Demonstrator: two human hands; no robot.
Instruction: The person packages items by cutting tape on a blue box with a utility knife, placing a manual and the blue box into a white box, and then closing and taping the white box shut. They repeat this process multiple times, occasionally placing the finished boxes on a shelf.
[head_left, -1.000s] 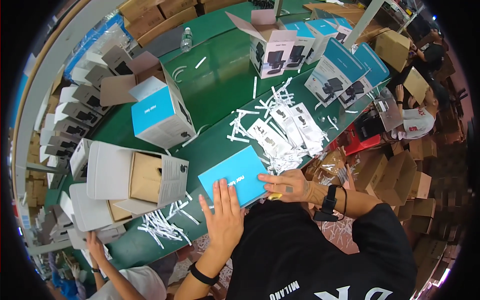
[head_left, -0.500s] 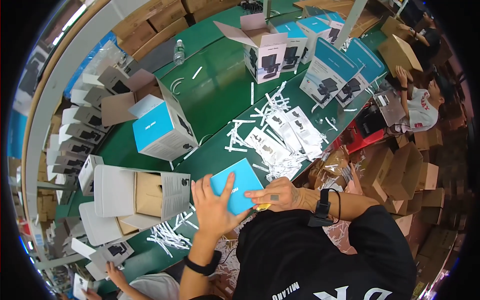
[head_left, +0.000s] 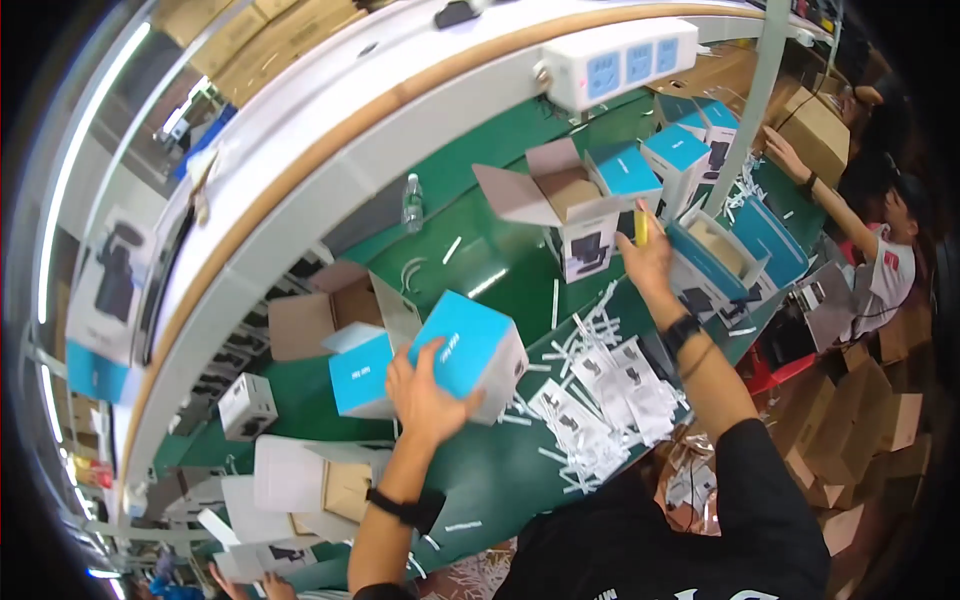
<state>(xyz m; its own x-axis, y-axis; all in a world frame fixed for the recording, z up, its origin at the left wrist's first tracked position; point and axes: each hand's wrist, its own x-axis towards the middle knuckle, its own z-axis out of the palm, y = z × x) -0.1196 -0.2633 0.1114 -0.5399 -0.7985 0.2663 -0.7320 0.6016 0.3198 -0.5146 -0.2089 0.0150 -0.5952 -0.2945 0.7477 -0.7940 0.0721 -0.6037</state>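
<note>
Clasping blue-topped box [head_left: 474, 348] at its near-left edge, left hand [head_left: 424, 396], right hand [head_left: 650, 258] pinching yellow object [head_left: 641, 223]

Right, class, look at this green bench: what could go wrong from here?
The left hand alone is on one blue-topped carton, which might slip or knock the second blue-topped carton to its left.
Sliding it rightward could scatter the printed leaflets and paper strips.
The right hand, near the open-flapped carton, holds a small yellow object that might get dropped.
</note>
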